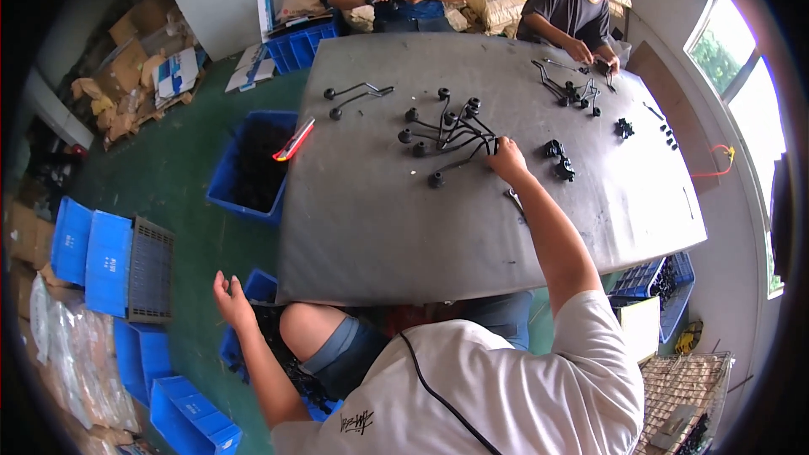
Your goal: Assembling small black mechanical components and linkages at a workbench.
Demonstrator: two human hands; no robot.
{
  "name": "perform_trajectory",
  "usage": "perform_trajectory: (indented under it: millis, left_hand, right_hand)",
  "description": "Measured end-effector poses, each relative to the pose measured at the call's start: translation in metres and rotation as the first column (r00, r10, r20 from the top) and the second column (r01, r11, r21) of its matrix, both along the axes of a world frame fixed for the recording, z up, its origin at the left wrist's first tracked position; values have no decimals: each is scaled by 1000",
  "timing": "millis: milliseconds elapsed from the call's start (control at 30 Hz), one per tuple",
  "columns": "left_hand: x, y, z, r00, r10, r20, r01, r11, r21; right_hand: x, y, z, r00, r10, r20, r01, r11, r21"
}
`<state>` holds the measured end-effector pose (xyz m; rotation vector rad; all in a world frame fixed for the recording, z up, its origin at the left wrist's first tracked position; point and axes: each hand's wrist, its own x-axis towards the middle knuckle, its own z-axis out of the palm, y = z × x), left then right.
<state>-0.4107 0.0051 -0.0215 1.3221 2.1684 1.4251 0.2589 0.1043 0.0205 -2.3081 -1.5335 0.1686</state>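
My right hand (508,158) reaches across the grey table and closes on the gathered ends of several black bent rods (459,139). Each rod has a round black knob at its other end, and the knobs fan out to the left. My left hand (232,295) is off the table's left edge, above a blue bin of black parts (261,286). Its fingers are apart and hold nothing. Just right of my right hand lie black clamp-like parts (559,160). A wrench (514,200) lies beside my right forearm, which partly hides it.
Two more bent rods (358,97) lie at the far left of the table. A red-and-white cutter (293,140) rests at its left edge above a blue bin (244,206). Two people work at the far side, with rods (573,93) by the right one. Blue crates (108,261) stand at left.
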Motion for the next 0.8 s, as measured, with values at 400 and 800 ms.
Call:
perform_trajectory:
  millis: [400,800]
  left_hand:
    - [208,-20,126,702,-452,-551,645,732,221]
    - [296,-17,55,312,-765,-564,855,484,-184]
  right_hand:
    - [-55,-72,86,949,311,54,-316,932,179]
    - [72,-104,28,884,-323,337,155,884,441]
